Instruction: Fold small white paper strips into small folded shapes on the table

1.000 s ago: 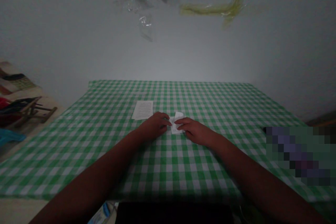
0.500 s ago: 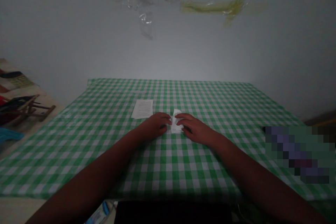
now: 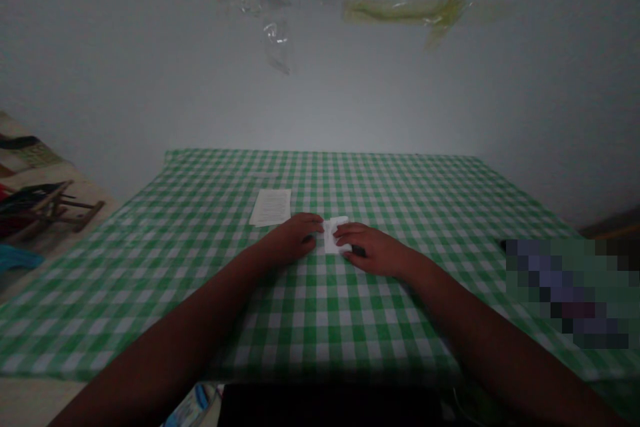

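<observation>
A small folded piece of white paper [image 3: 329, 242] lies on the checked tablecloth between my two hands. My left hand [image 3: 298, 238] rests at the paper's left edge, fingertips reaching it, thumb and fingers apart. From the right side, my right hand [image 3: 376, 249] has its fingers bent over the paper's right part, with the thumb near the lower right corner. Those fingers cover part of the paper. Beyond my left hand lies a small stack of printed sheets [image 3: 273, 207], untouched.
A green and white checked tablecloth [image 3: 320, 320] covers the table, which meets a wall [image 3: 380, 93] at the back. At the right edge is a pixelated dark object [image 3: 560, 290]. Wooden furniture [image 3: 60, 207] and a blue item [image 3: 20, 257] are on the left floor.
The paper's raised far end has come down and the paper looks shorter. My right hand has shifted slightly toward me; my left hand has barely moved.
</observation>
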Demonstrator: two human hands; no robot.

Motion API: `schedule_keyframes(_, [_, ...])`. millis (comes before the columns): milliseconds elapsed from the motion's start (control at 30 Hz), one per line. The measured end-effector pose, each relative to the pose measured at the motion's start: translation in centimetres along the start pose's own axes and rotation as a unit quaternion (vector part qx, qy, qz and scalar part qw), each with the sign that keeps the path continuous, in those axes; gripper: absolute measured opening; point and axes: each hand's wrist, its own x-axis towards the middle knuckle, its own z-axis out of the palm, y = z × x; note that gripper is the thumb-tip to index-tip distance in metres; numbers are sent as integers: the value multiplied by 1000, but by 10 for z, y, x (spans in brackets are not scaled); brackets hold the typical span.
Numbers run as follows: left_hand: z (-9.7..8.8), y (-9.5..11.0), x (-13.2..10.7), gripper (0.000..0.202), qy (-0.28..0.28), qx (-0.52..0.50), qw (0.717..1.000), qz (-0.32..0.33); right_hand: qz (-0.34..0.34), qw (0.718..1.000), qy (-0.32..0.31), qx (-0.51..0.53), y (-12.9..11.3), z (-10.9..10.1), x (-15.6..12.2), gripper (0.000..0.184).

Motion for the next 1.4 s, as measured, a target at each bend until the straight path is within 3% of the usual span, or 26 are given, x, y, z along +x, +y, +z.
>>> schedule_keyframes(1400, [1,-9,2,39,-7,12,1000,-7,-23,1000,-5,11,-5,3,2,30])
